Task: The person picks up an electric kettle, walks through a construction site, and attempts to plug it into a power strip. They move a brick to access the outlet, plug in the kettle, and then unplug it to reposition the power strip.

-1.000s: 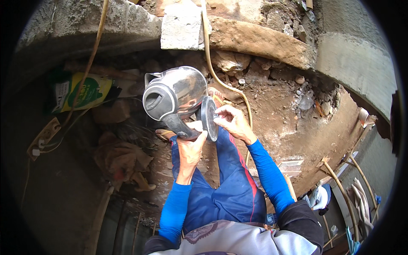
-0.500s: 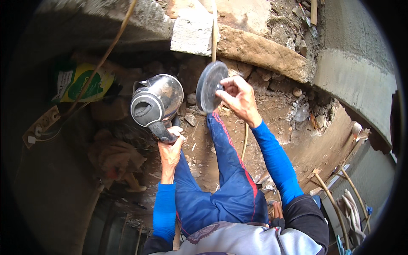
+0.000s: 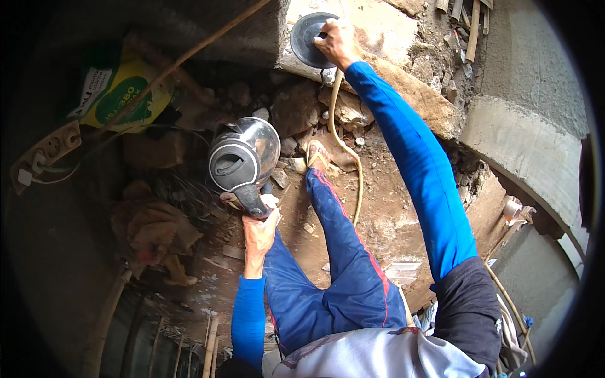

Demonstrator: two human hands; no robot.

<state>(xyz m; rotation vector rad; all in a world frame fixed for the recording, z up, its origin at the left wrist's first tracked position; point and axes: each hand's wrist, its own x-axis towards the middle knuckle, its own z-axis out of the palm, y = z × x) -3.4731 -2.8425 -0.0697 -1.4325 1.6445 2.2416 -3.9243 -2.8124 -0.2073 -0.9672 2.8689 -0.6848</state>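
An electric kettle with a clear body, black lid and black handle hangs tilted in front of me, left of centre. My left hand is closed around its handle. Farther off, over the stone ledge, my right hand pinches the middle of a round black kettle base. Whether the base touches the ledge I cannot tell. A pale hose curves down from the ledge beside my right forearm.
A power strip with a white plug and a yellow-green bag are on the left. Brown cloth lies nearer. Stones and dirt cover the ground around my sandalled foot. A curved concrete wall rises on the right.
My right arm has reached forward, carrying the kettle base from above my knee to the ledge. My left hand and the kettle have shifted slightly right in view.
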